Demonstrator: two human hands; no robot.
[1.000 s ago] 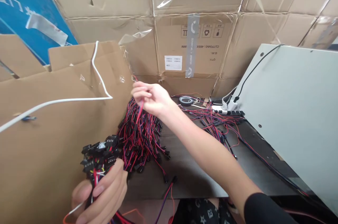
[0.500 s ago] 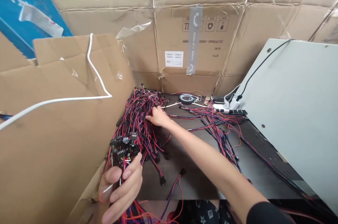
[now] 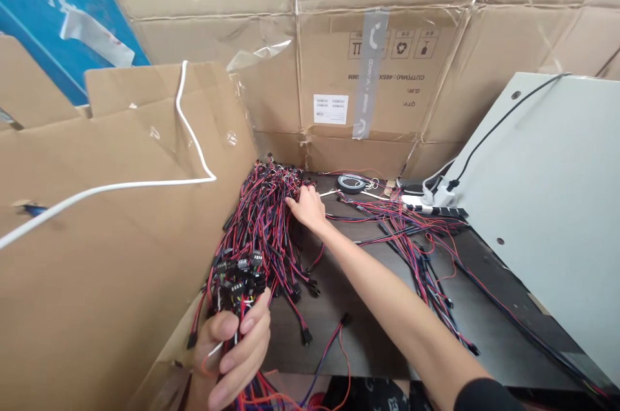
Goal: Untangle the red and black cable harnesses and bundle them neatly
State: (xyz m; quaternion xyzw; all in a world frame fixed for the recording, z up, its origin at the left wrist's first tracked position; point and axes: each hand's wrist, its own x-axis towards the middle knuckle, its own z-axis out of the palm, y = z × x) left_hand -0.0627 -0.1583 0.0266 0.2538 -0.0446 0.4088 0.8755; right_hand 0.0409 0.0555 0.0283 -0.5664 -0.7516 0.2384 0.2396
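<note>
Our right hand (image 3: 309, 206), raised above the wire pile (image 3: 264, 214) a second ago, is now down at the pile's right edge on the counter (image 3: 368, 295), so the work seems centred there again; we cannot tell whether its fingers grip anything. Our left hand (image 3: 245, 353) stays wrapped around a bundle (image 3: 242, 272), plugs up, in front of the pile.
</note>
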